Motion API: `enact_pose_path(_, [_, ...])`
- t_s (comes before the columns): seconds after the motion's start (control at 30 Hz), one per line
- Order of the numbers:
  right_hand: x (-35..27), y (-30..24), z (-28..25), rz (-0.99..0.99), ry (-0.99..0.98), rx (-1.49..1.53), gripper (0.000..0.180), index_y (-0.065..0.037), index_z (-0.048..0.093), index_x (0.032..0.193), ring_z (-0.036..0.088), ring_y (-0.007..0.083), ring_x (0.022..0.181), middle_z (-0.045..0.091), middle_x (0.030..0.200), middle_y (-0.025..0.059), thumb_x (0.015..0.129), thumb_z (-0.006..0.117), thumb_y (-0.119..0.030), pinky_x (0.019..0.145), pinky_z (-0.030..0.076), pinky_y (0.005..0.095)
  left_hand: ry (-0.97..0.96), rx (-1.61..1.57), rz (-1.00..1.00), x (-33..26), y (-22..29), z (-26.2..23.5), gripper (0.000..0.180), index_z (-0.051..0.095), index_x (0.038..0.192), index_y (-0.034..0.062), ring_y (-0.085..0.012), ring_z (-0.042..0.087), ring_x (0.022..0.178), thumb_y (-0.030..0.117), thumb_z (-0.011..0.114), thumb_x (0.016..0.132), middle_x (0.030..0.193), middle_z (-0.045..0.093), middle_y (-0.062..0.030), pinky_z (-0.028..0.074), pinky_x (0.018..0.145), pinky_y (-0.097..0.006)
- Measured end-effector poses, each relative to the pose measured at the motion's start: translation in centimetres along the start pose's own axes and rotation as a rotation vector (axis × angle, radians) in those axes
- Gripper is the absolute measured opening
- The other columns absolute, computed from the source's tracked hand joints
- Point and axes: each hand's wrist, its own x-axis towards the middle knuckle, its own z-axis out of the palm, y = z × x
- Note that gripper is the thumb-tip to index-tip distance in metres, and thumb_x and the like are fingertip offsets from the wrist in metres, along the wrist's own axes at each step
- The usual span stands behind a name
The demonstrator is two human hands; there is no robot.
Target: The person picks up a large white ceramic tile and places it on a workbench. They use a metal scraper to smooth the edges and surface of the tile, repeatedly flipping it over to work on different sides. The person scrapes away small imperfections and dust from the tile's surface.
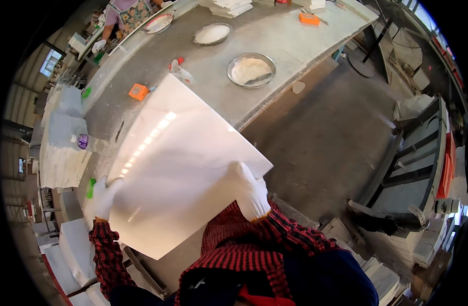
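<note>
A large glossy white marble tile (173, 143) is tilted over the near part of the worktable, with a row of lights reflected on it. My left hand (106, 198), in a white knitted glove, grips its left edge. Also gloved in white, my right hand (251, 193) holds the tile by its near right edge. The undersides of both grips are hidden. Just past the tile's far corner lie a bottle with a red cap (181, 72) and an orange block (138, 92).
Metal pans of pale powder or paste (251, 70) stand on the grey worktable (290, 56). Stacked slabs (65, 148) line the left side, near a purple-labelled plastic bottle (85, 141). At right stands a dark metal rack (410, 163). Another person (129, 15) works beyond the table.
</note>
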Motion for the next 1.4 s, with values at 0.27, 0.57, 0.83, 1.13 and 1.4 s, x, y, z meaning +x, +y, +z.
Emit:
enact_pose_path(0.27, [4.5, 5.7, -5.9, -0.137, -0.038, -0.169, 0.04, -0.001, 0.06, 0.132, 0.065, 0.015, 0.097, 0.067, 0.115, 0.0036, 0.1, 0.069, -0.022, 0.083, 0.055, 0.031, -0.151, 0.057, -0.119, 4.0, 1.7, 3.0, 0.047, 0.07, 0.099, -0.0045, -0.0156, 0.061, 0.071, 0.037, 0.082, 0.08, 0.082, 0.069, -0.0063, 0.048, 0.061, -0.032])
enact_pose_path(0.57, [4.7, 3.2, -2.7, 0.105, 0.029, 0.16, 0.041, -0.003, 0.058, 0.134, 0.064, 0.0185, 0.106, 0.066, 0.121, 0.004, 0.099, 0.071, -0.02, 0.089, 0.055, 0.0354, -0.179, 0.173, -0.119, 8.8, -4.7, 6.5, 0.08, 0.06, 0.128, -0.0102, -0.0276, 0.065, 0.109, 0.049, 0.082, 0.078, 0.116, 0.069, -0.0213, 0.05, 0.095, -0.038])
enact_pose_path(0.83, [4.9, 3.4, -2.7, 0.111, 0.045, 0.085, 0.04, -0.001, 0.054, 0.14, 0.062, 0.0196, 0.115, 0.063, 0.129, 0.0056, 0.105, 0.061, -0.019, 0.097, 0.051, 0.0342, -0.1, 0.069, -0.09, 8.8, -7.0, 8.8, 0.086, 0.049, 0.142, -0.008, -0.0327, 0.06, 0.124, 0.046, 0.081, 0.083, 0.133, 0.063, -0.0232, 0.047, 0.104, -0.039])
enact_pose_path(1.13, [5.0, 4.5, -2.9, -0.015, 0.078, -0.073, 0.044, 0.0, 0.058, 0.135, 0.061, 0.0165, 0.104, 0.064, 0.119, 0.0031, 0.097, 0.071, -0.02, 0.088, 0.051, 0.033, -0.054, 0.112, 0.153, 5.0, -4.3, 8.7, 0.069, 0.053, 0.143, -0.0014, -0.0295, 0.057, 0.131, 0.024, 0.08, 0.086, 0.141, 0.06, -0.019, 0.044, 0.11, -0.04])
enact_pose_path(1.4, [5.0, 4.3, -1.4, 0.067, 0.118, 0.164, 0.042, 0.0, 0.062, 0.129, 0.063, 0.0152, 0.098, 0.066, 0.112, 0.0026, 0.099, 0.071, -0.028, 0.084, 0.053, 0.0312, -0.166, 0.457, 0.637, -7.2, 4.6, 15.5, 0.091, 0.051, 0.147, 0.0051, -0.0414, 0.044, 0.141, 0.036, 0.089, 0.07, 0.153, 0.047, -0.0214, 0.039, 0.115, -0.051])
